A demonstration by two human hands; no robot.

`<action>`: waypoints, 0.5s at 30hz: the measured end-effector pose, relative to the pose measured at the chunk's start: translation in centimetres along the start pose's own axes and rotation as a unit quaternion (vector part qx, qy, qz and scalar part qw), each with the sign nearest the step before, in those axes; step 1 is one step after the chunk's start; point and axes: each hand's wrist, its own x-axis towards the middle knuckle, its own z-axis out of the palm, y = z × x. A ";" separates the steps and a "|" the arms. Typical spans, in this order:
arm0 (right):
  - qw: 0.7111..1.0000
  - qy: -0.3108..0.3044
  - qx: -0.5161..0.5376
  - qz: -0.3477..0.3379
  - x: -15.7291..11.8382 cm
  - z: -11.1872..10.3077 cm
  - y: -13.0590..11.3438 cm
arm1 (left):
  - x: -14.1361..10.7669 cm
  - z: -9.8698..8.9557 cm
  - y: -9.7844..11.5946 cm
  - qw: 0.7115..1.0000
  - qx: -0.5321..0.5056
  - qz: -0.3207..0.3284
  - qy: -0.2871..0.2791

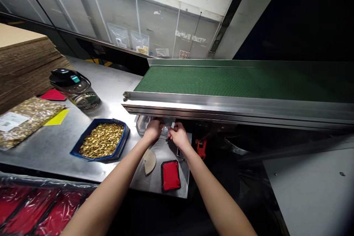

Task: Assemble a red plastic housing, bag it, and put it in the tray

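Observation:
Below the edge of the conveyor, my left hand (pixel 153 130) and my right hand (pixel 179 135) are close together, fingers pinched on a small clear plastic bag (pixel 165 129). A clear plastic tray (pixel 141 124) lies under and left of the bag. Nearer to me on the metal table rest a beige half-round piece (pixel 149 162) and a red and black case (pixel 170 176). To the left of my hands stands a blue tray (pixel 125 137) with many small gold-coloured metal pieces (pixel 102 141). The fingertips are partly hidden by the hands and the bag.
A green conveyor belt (pixel 199 81) with a metal side rail (pixel 221 105) runs off right. On the left are a bottle (pixel 83 94), a bag of metal pieces (pixel 30 118) and stacked cardboard (pixel 24 66). Plastic-covered red items (pixel 35 206) fill a crate at lower left.

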 end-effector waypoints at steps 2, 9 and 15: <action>1.000 0.002 -0.018 -0.003 -0.2 -0.4 -0.2 | -0.2 -0.3 0.0 1.000 0.001 -0.001 0.012; 0.991 0.075 -0.104 -0.027 -4.2 -2.7 0.3 | -1.0 -0.4 -0.7 0.999 0.022 -0.014 0.041; 0.990 0.030 -0.130 -0.047 -6.9 -1.5 1.6 | -0.1 -0.1 -0.9 0.999 0.030 -0.031 -0.005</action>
